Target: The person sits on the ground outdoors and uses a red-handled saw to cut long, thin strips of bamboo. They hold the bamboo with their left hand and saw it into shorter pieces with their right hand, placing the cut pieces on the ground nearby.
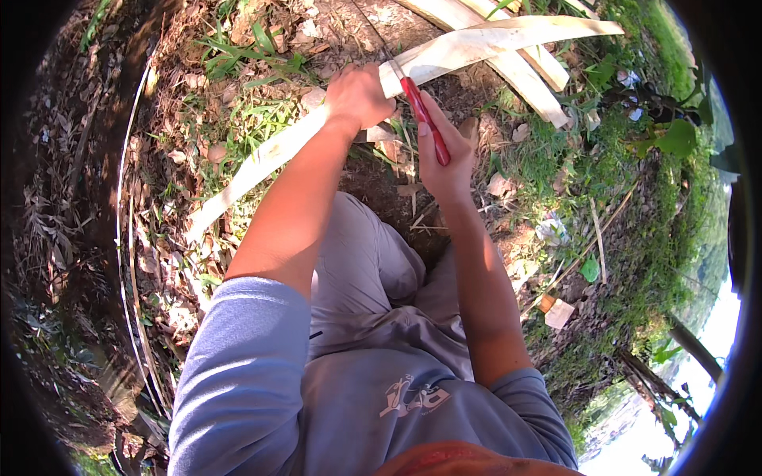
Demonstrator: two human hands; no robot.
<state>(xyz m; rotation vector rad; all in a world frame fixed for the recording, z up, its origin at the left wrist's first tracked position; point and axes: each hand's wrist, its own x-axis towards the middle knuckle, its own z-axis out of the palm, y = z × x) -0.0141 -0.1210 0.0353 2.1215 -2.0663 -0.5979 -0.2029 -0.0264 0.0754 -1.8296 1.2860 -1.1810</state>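
Note:
My left hand [359, 95] is closed around a long, flat, pale strip of wood or bamboo [492, 41]. The strip runs from the lower left, beneath my left forearm, up to the far right, where it tapers. In my right hand [446, 155] is the red handle of a knife [416, 107], with my thumb laid along it. Its long, thin blade points up and to the left, crossing the strip just right of my left hand. Whether the blade cuts into the strip or only touches it, I cannot tell.
More pale split strips [528, 91] lie on the ground at the far right, under the held one. Dry leaves, grass [258, 55] and thin sticks cover the soil. A whitish scrap [558, 313] lies right of my right forearm. Long thin canes [121, 198] curve along the left.

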